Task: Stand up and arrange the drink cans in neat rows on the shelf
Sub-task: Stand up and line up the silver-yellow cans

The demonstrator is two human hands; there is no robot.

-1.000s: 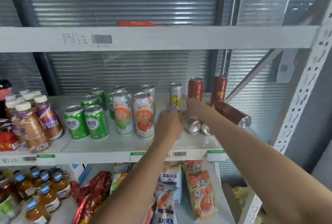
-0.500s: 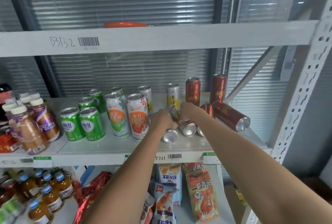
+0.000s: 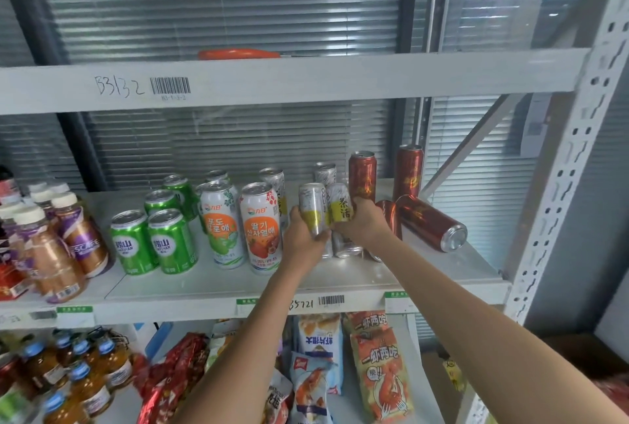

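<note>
On the middle shelf (image 3: 218,284), my left hand (image 3: 303,236) grips a silver-and-yellow tea can (image 3: 311,205) that stands upright. Right beside it, my right hand (image 3: 364,224) grips a second silver-and-yellow can (image 3: 340,204), also upright and touching the first. Both cans' lower parts are hidden by my fingers. A red can (image 3: 430,222) lies on its side to the right, with another lying red can (image 3: 391,216) partly behind my right hand. Two red cans (image 3: 362,175) stand upright at the back. White fruit-drink cans (image 3: 260,226) and green cans (image 3: 172,241) stand in rows to the left.
Brown coffee bottles (image 3: 80,236) crowd the shelf's left end. The white perforated upright (image 3: 558,205) and a diagonal brace (image 3: 473,141) bound the right side. Snack bags (image 3: 377,372) and juice bottles (image 3: 85,379) fill the shelf below. The upper shelf beam (image 3: 306,78) runs overhead.
Both hands have tipped the two lying silver-and-yellow cans up onto their bases, side by side. The camera has moved closer.
</note>
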